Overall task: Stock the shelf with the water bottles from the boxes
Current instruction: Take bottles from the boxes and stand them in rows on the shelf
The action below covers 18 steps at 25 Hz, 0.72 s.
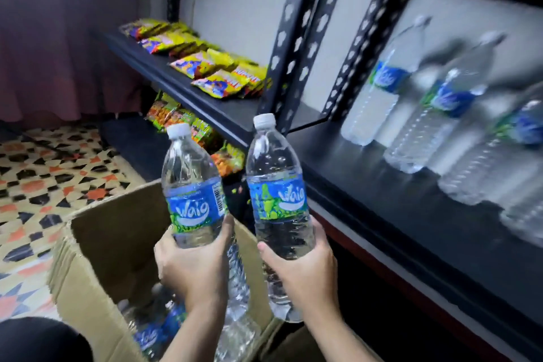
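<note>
My left hand [191, 264] grips a clear water bottle [192, 185] with a blue and green label, held upright above the open cardboard box [97, 247]. My right hand [305, 267] grips a second such bottle [276, 185], also upright, just left of the black shelf [382, 185]. More bottles [150, 329] lie inside the box. Several bottles [379, 88] stand in a row on the shelf at the right, blurred.
Black perforated shelf posts [293, 47] rise between two shelf bays. Yellow snack packets [223, 76] lie on the left shelf, with more packets [182, 120] on the level below. A patterned tiled floor [44, 179] and a purple curtain [58, 38] are at the left.
</note>
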Each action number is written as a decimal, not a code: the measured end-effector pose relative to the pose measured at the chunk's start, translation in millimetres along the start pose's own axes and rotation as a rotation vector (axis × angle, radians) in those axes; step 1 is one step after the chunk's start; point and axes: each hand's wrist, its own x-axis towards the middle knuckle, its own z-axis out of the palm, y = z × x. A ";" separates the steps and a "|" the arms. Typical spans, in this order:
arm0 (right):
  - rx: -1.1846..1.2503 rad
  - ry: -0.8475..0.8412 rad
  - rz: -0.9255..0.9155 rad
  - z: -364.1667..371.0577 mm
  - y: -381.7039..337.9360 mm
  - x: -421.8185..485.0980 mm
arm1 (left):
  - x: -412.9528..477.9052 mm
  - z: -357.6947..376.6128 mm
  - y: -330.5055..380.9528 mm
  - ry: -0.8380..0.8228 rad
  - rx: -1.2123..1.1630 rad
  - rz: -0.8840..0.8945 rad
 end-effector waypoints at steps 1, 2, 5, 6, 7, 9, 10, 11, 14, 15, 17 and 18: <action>0.056 0.071 -0.023 -19.3 -7.4 -3.6 | -12.4 -0.8 18.0 -0.050 -0.035 0.054; 0.090 0.139 -0.048 -38.5 -15.0 -7.2 | -26.2 -1.6 35.4 -0.098 -0.064 0.107; 0.185 0.340 -0.090 -102.3 -34.3 -16.6 | -79.0 0.3 89.0 -0.249 -0.152 0.242; 0.203 0.397 -0.093 -124.8 -38.6 -18.5 | -99.0 2.3 105.1 -0.299 -0.184 0.278; 0.208 0.445 -0.097 -146.1 -42.3 -20.0 | -119.2 4.5 119.7 -0.351 -0.219 0.309; 0.193 0.535 -0.102 -191.2 -44.3 -24.3 | -161.8 10.1 146.4 -0.470 -0.293 0.357; 0.180 0.583 -0.101 -216.3 -42.8 -27.7 | -185.3 13.2 159.3 -0.528 -0.326 0.378; 0.154 0.629 -0.094 -238.9 -40.8 -31.2 | -207.7 16.2 170.6 -0.581 -0.352 0.393; 0.065 0.734 -0.060 -297.7 -29.5 -40.2 | -269.9 24.5 195.2 -0.713 -0.420 0.417; 0.048 0.768 -0.048 -317.3 -24.1 -43.9 | -291.1 28.3 200.9 -0.751 -0.444 0.426; 0.022 0.822 -0.026 -349.6 -13.9 -50.1 | -327.8 36.3 205.4 -0.819 -0.472 0.441; 0.007 0.846 -0.024 -364.3 -7.7 -52.7 | -345.0 39.2 205.8 -0.851 -0.479 0.450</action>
